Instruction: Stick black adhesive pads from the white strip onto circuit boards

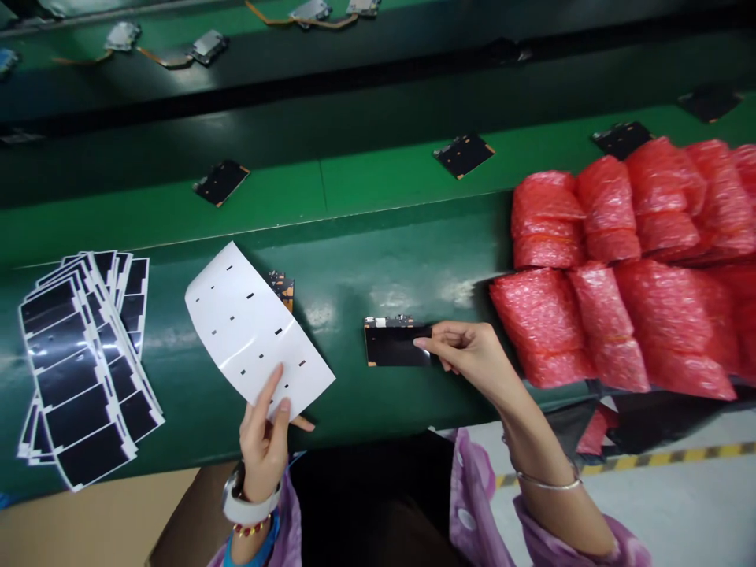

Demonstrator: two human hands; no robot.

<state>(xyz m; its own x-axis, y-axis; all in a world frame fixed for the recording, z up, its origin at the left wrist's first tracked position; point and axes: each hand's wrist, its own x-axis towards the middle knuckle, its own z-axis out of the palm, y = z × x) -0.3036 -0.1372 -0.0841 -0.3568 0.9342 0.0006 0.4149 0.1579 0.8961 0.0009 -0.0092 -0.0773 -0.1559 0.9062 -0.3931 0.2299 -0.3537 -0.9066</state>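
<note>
While the left grip pinches a white slotted sheet, right grip closed on a black film by its edge, circuit board beneath, green counter below.

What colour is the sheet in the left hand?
The sheet is white with small dark marks, in the head view.

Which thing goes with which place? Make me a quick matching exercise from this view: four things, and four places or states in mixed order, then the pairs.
Things:
1. white sheet
2. nearest black-faced board
3. red wrapped bundles
4. pile of black-and-white sheets

Places or states:
A. set in two rows at the right of the view
B. touched by the right hand
C. overlapping at the far left of the view
D. held by the left hand

Pairs: 1-D; 2-B; 3-A; 4-C
</note>
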